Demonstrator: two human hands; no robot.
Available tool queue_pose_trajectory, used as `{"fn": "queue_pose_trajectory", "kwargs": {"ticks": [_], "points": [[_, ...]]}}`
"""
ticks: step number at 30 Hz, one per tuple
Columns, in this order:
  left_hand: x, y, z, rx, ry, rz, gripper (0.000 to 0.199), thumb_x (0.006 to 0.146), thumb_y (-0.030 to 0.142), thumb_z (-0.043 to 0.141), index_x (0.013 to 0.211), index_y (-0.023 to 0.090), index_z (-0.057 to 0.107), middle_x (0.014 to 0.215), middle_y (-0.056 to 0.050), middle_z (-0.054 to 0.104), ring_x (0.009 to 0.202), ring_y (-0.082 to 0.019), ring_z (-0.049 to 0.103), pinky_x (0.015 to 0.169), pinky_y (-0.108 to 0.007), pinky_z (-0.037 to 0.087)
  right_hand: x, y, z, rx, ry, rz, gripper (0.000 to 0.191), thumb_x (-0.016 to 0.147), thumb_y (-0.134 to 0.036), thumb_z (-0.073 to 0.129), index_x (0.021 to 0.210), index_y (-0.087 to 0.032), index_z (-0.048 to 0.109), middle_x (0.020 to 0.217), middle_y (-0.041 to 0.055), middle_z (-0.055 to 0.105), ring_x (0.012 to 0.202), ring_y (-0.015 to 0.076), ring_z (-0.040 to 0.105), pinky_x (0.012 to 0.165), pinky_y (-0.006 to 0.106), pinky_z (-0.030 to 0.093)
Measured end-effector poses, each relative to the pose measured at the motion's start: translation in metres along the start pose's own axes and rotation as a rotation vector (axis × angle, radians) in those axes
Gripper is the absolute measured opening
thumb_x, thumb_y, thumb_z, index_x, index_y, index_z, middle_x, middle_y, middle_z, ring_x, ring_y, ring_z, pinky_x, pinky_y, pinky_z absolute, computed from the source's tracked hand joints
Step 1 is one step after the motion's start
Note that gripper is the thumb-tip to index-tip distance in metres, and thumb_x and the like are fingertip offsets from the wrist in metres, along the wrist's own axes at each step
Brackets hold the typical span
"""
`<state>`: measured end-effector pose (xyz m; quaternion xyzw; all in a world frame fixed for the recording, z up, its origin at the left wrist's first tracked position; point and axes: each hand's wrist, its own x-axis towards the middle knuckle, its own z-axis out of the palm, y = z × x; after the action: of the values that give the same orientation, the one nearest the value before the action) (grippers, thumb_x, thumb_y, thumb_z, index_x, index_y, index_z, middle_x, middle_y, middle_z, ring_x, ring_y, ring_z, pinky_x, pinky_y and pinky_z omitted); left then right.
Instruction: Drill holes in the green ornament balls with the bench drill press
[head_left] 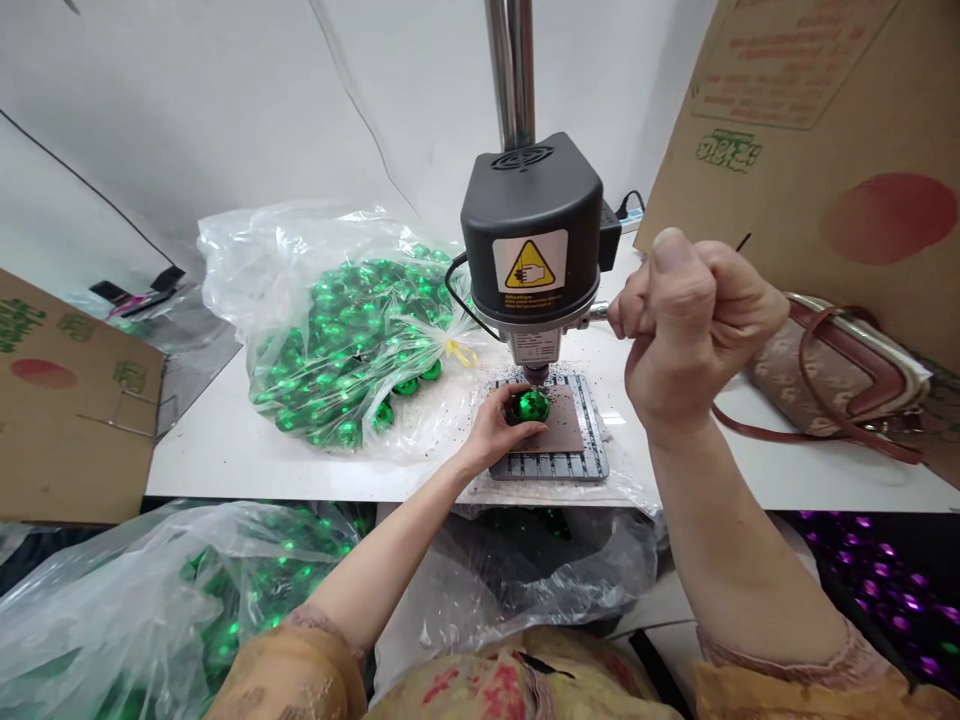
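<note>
From the head view, I have my left hand (501, 428) closed around a shiny green ball (533, 404), fingers behind it and thumb in front. The ball sits over the brown pad (559, 432) on the slotted metal base (595, 455), just under the chuck (535, 374) of the black drill press (531, 225). My right hand (694, 320) is clenched, raised to the right of the machine by its side lever (598, 311); I cannot tell how much of the lever it grips.

Close on the left, a clear plastic bag (352, 340) full of green balls bulges over the white surface (225, 465), its neck tied with a yellow tie (460, 352) near the machine. Dark crumbs lie around the base. A black cable (454, 290) loops off the machine's left side, between it and the bag. To the right, a patterned handbag (832, 375) with brown straps sits behind my right forearm, against a tall cardboard box (825, 150); another box (67, 400) closes off the far left. Below the front edge I see more bagged green balls (255, 590) and, at right, purple ones (877, 580).
</note>
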<state>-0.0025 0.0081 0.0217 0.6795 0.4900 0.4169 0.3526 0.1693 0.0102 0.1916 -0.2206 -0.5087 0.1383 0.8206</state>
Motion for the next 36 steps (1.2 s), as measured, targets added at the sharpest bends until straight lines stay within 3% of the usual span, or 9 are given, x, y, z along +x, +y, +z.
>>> {"fn": "queue_pose_trajectory", "kwargs": {"ticks": [4, 8, 12, 16, 22, 36], "points": [[-0.001, 0.001, 0.01, 0.067, 0.039, 0.089, 0.054, 0.07, 0.041, 0.086, 0.116, 0.02, 0.065, 0.113, -0.009, 0.067, 0.111, -0.028, 0.06, 0.099, -0.044, 0.047, 0.0, -0.001, 0.001, 0.015, -0.001, -0.004, 0.046, 0.089, -0.033, 0.058, 0.056, -0.021, 0.028, 0.047, -0.0059, 0.03, 0.041, 0.005, 0.033, 0.043, 0.028, 0.025], [-0.006, -0.001, 0.019, 0.013, 0.02, 0.165, 0.055, 0.078, 0.039, 0.08, 0.126, 0.021, 0.061, 0.125, -0.011, 0.065, 0.12, -0.029, 0.058, 0.106, -0.047, 0.044, 0.0, -0.001, 0.0, -0.014, -0.017, -0.006, 0.045, 0.09, -0.034, 0.056, 0.056, -0.022, 0.028, 0.047, -0.0056, 0.03, 0.041, 0.0059, 0.033, 0.043, 0.03, 0.027], [-0.01, -0.007, 0.022, -0.011, 0.025, 0.158, 0.059, 0.079, 0.04, 0.078, 0.131, 0.022, 0.057, 0.13, -0.012, 0.062, 0.123, -0.03, 0.057, 0.106, -0.048, 0.045, 0.001, -0.002, -0.001, -0.072, -0.031, 0.009, 0.047, 0.09, -0.038, 0.056, 0.055, -0.023, 0.029, 0.046, -0.0053, 0.03, 0.041, 0.0069, 0.032, 0.042, 0.031, 0.028], [-0.011, -0.009, 0.022, 0.004, 0.042, 0.129, 0.06, 0.079, 0.041, 0.079, 0.132, 0.022, 0.056, 0.13, -0.012, 0.062, 0.123, -0.031, 0.057, 0.107, -0.049, 0.044, -0.005, -0.002, -0.002, 0.021, -0.016, -0.002, 0.048, 0.089, -0.032, 0.058, 0.054, -0.021, 0.026, 0.046, -0.0064, 0.027, 0.04, 0.0048, 0.03, 0.042, 0.03, 0.024], [-0.011, -0.008, 0.023, 0.013, 0.054, 0.143, 0.058, 0.079, 0.04, 0.079, 0.129, 0.022, 0.057, 0.128, -0.012, 0.063, 0.121, -0.031, 0.057, 0.106, -0.049, 0.044, -0.02, 0.004, -0.009, 0.01, 0.026, -0.088, 0.049, 0.087, -0.025, 0.058, 0.052, -0.018, 0.024, 0.046, -0.0065, 0.027, 0.042, 0.0023, 0.028, 0.044, 0.027, 0.021], [-0.011, -0.011, 0.023, 0.009, 0.065, 0.162, 0.055, 0.078, 0.04, 0.08, 0.127, 0.023, 0.058, 0.125, -0.011, 0.063, 0.12, -0.029, 0.057, 0.104, -0.048, 0.045, -0.035, 0.022, -0.02, 0.071, -0.015, -0.318, 0.049, 0.083, -0.009, 0.053, 0.06, -0.018, 0.011, 0.05, -0.0062, 0.02, 0.042, 0.0016, 0.023, 0.042, 0.024, 0.023]]}}
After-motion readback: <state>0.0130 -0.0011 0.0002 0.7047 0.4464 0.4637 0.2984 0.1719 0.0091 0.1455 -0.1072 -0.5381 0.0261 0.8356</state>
